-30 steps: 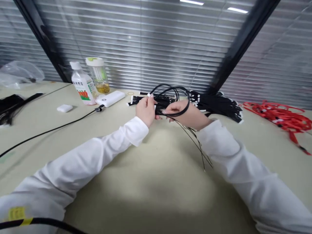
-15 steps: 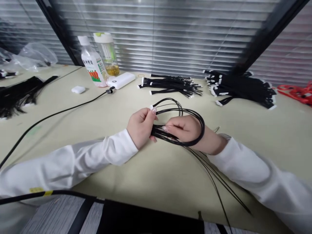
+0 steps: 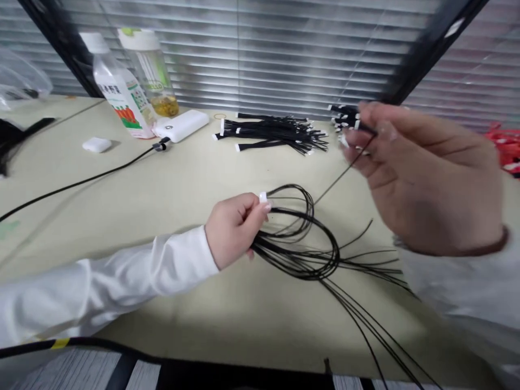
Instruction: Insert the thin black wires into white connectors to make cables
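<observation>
A looped bundle of thin black wires [image 3: 325, 265] is gripped in my left hand [image 3: 235, 230]. At the left thumb tip a small white connector [image 3: 262, 197] sticks up. Several loose wire ends fan out from the loops to the right and down toward the table's front edge. Raised at the upper right, my right hand [image 3: 434, 179] pinches a single black wire [image 3: 339, 176] between thumb and forefinger. That wire runs slanting from the loops up to the fingertips. Part of the bundle is hidden inside my left fist.
Behind the bundle lies a pile of short black cables [image 3: 276, 132] with white connectors. More such cables [image 3: 345, 122] are partly covered by my right hand. A bottle [image 3: 122, 92], a tumbler [image 3: 152, 76], a white power bank [image 3: 182, 125] and an earbud case [image 3: 96, 144] stand at left.
My right hand has left the loops and swung up and right, drawing one wire out. The loops have loosened and spread. My left hand keeps its hold; the view has shifted slightly.
</observation>
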Tool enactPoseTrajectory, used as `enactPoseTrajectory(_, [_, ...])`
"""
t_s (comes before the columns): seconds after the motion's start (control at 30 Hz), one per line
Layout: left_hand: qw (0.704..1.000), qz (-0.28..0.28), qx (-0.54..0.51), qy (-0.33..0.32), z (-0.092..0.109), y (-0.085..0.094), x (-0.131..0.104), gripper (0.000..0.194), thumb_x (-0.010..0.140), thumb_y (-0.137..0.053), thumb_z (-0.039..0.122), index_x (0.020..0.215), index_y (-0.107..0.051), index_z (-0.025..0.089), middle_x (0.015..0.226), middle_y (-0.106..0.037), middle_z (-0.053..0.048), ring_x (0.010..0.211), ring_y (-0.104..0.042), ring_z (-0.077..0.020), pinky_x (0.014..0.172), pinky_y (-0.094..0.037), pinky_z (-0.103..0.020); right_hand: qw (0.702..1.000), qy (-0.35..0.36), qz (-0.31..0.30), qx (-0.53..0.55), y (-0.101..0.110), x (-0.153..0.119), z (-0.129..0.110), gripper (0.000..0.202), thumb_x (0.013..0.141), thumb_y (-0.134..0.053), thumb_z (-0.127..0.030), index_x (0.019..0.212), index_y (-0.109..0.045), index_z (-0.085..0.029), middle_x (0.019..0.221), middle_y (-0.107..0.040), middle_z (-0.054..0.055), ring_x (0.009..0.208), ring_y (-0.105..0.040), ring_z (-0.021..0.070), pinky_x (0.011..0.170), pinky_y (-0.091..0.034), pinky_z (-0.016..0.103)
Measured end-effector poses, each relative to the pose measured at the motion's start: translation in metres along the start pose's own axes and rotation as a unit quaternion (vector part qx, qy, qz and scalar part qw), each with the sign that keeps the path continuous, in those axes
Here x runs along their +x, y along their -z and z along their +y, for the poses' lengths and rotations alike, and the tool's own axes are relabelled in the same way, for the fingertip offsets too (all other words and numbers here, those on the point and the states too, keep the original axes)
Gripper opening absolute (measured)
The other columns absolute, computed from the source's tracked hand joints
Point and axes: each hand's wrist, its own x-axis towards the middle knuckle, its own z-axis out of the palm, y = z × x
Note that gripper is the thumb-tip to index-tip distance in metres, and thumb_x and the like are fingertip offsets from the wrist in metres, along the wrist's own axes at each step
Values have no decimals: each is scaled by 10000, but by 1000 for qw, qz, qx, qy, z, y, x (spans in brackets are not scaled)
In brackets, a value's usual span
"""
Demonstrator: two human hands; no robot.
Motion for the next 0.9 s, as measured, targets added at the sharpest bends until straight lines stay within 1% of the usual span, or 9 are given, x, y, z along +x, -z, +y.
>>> enactPoseTrajectory(0.07, [999,-29,20,-18,0,0,-3,271,863,-451,358,670,-510,176,373,-371,90,256,-485,-80,247,-309,-127,998,-42,-29,45,-3,-14,7,321,815,-531,-163,1100,-560,-309,866,-649,-3,623,-581,136,567,-483,330])
enactPoseTrajectory(0.13, [999,-36,25,-24,-1,0,-4,272,866,-441,364,688,-528,177,378,-380,87,254,-483,-80,247,-317,-133,995,-56,-80,6,-1,-31,13,434,833,-512,-174,1232,-446,-331,721,-617,-36,503,-502,112,478,-428,289])
enactPoseTrajectory(0.17, [999,-38,22,-22,-1,1,-4,273,866,-439,369,699,-538,177,382,-388,85,255,-484,-83,246,-321,-138,994,-45,-93,-38,0,-38,15,353,840,-518,-206,1175,-487,-314,694,-611,-31,523,-516,119,481,-426,284])
enactPoseTrajectory(0.23, [999,-47,11,-14,-1,2,-5,270,863,-441,377,719,-555,179,386,-405,80,256,-489,-88,240,-327,-145,983,-7,-115,-144,4,-50,15,121,826,-559,-254,939,-599,-270,704,-623,-5,604,-558,134,530,-449,286])
enactPoseTrajectory(0.27, [998,-55,3,-9,-1,2,-5,270,862,-442,380,725,-560,179,388,-413,77,259,-492,-91,239,-332,-147,975,12,-120,-184,5,-54,14,40,815,-579,-265,835,-612,-257,706,-627,4,628,-566,139,545,-454,286])
enactPoseTrajectory(0.33, [997,-72,-13,2,1,2,-6,269,860,-444,387,729,-560,182,387,-430,72,259,-491,-93,240,-343,-151,966,36,-126,-224,7,-57,12,62,800,-601,-275,743,-611,-251,684,-625,6,606,-556,136,527,-445,281])
enactPoseTrajectory(0.57, [995,-97,-18,19,3,2,-10,287,849,-443,434,721,-532,193,386,-424,70,249,-472,-91,233,-331,-148,959,34,-163,-229,3,-54,14,81,807,-589,-280,745,-634,-255,668,-654,-19,569,-554,117,512,-437,265])
enactPoseTrajectory(0.67, [994,-106,-4,-1,0,3,-12,292,860,-425,435,725,-521,194,410,-430,67,262,-481,-90,247,-348,-154,957,27,-186,-222,2,-55,15,103,813,-579,-278,729,-631,-249,665,-651,-32,574,-554,104,530,-436,252])
enactPoseTrajectory(0.9, [989,-125,61,-48,0,4,-14,264,884,-400,371,702,-486,199,437,-445,73,279,-492,-73,278,-354,-144,956,-5,-197,-216,1,-57,15,156,825,-556,-313,710,-631,-240,642,-637,-32,558,-530,104,521,-417,249])
